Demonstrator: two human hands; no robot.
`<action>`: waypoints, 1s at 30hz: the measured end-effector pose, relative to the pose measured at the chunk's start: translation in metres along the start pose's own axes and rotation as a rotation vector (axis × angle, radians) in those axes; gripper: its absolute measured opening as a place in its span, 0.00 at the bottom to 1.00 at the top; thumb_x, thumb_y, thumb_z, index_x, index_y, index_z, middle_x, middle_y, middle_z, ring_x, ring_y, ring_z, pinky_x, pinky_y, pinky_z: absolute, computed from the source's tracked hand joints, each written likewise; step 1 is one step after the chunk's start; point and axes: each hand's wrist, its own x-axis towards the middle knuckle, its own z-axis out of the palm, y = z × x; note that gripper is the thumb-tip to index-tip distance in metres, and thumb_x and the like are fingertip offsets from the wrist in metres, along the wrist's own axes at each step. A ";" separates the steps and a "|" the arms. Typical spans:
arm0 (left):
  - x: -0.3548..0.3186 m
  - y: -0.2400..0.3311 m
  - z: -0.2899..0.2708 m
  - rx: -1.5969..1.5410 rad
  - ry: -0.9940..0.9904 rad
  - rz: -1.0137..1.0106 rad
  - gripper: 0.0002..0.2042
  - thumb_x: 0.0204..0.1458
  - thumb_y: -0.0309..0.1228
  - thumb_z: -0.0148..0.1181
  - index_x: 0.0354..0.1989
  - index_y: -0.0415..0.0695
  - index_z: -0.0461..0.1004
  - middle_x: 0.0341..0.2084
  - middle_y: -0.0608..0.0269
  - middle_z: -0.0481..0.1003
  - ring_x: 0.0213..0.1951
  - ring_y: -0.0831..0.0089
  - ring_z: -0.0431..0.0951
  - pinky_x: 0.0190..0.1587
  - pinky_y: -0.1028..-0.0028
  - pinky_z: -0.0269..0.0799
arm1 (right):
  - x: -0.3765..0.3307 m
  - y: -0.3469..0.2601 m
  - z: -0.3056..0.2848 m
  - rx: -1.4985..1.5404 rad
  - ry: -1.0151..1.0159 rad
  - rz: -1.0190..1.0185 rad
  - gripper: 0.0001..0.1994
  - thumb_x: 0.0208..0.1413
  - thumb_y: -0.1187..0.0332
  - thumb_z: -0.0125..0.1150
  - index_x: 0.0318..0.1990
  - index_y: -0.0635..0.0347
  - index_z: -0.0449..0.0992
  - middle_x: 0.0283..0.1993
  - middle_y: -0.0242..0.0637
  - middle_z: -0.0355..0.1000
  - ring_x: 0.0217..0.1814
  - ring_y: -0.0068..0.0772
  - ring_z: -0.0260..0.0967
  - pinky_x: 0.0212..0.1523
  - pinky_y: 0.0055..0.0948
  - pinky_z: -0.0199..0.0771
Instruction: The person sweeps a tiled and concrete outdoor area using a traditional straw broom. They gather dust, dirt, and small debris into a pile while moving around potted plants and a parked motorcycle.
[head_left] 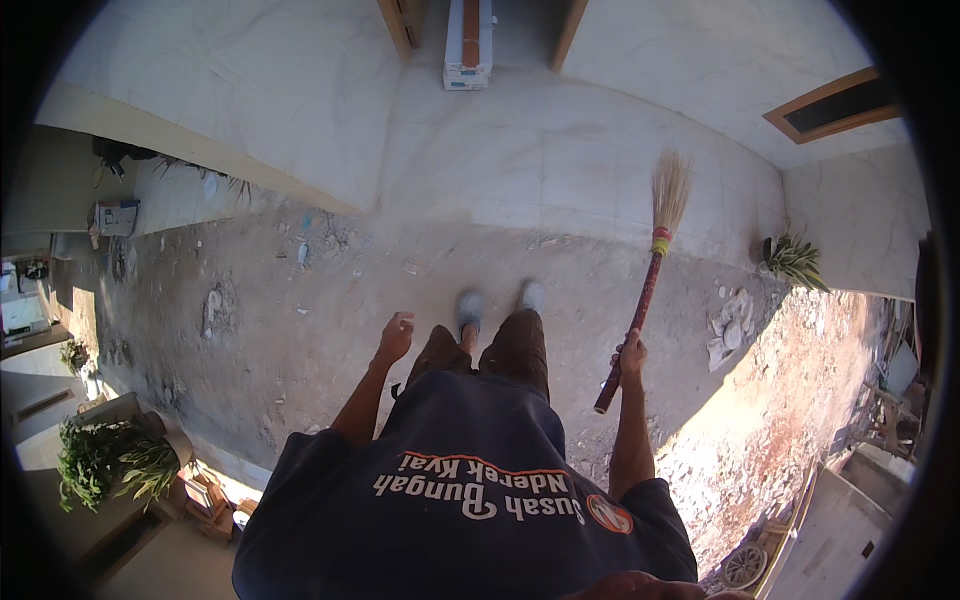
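Observation:
A stiff-bristled broom (pixel 647 285) is in my right hand (pixel 632 354), its fingers wrapped round the lower part of the dark red handle. The pale bristles (pixel 672 188) point away from me, over the edge of the tiled floor. Yellow and red bands tie the bristles to the handle. On the other side, my left hand (pixel 397 335) hangs beside my leg with its fingers curled in. Nothing shows in it. My feet, in grey shoes (pixel 532 295), stand on dusty rough ground scattered with small debris.
Ahead lies a pale tiled floor (pixel 480 165), with long stacked boxes (pixel 467 76) in the doorway. At right are a potted plant (pixel 793 260), a crumpled white sack (pixel 733 328) and sunlit rubble (pixel 780 380). Leafy plants (pixel 110 460) stand behind me at left.

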 end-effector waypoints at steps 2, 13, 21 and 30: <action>-0.013 -0.011 -0.003 0.002 0.026 -0.191 0.14 0.54 0.27 0.51 0.49 0.42 0.70 0.41 0.51 0.76 0.42 0.59 0.78 0.46 0.63 0.72 | 0.071 -0.042 0.016 0.048 -0.015 0.035 0.23 0.63 0.44 0.45 0.34 0.57 0.66 0.18 0.29 0.60 0.13 0.24 0.60 0.14 0.26 0.65; -0.168 0.029 -0.043 0.348 0.325 -0.523 0.13 0.53 0.27 0.55 0.47 0.41 0.72 0.42 0.49 0.75 0.44 0.57 0.77 0.48 0.63 0.72 | 0.418 -0.104 0.156 -0.321 -0.243 0.081 0.26 0.64 0.44 0.38 0.28 0.60 0.66 0.14 0.36 0.62 0.11 0.35 0.63 0.15 0.37 0.69; -0.080 0.118 -0.149 0.462 0.676 -0.407 0.15 0.56 0.28 0.53 0.52 0.42 0.67 0.38 0.49 0.76 0.39 0.58 0.76 0.43 0.63 0.70 | 0.295 -0.136 0.060 -0.881 -0.721 -0.007 0.29 0.58 0.42 0.48 0.38 0.66 0.73 0.19 0.44 0.71 0.18 0.41 0.73 0.21 0.39 0.74; 0.163 0.375 -0.475 -0.140 1.451 -0.002 0.48 0.49 0.59 0.60 0.68 0.38 0.46 0.65 0.55 0.58 0.63 0.55 0.61 0.59 0.49 0.60 | 0.269 -0.207 0.100 -0.399 -0.327 -0.065 0.26 0.64 0.46 0.44 0.31 0.66 0.68 0.16 0.40 0.66 0.12 0.36 0.68 0.11 0.35 0.68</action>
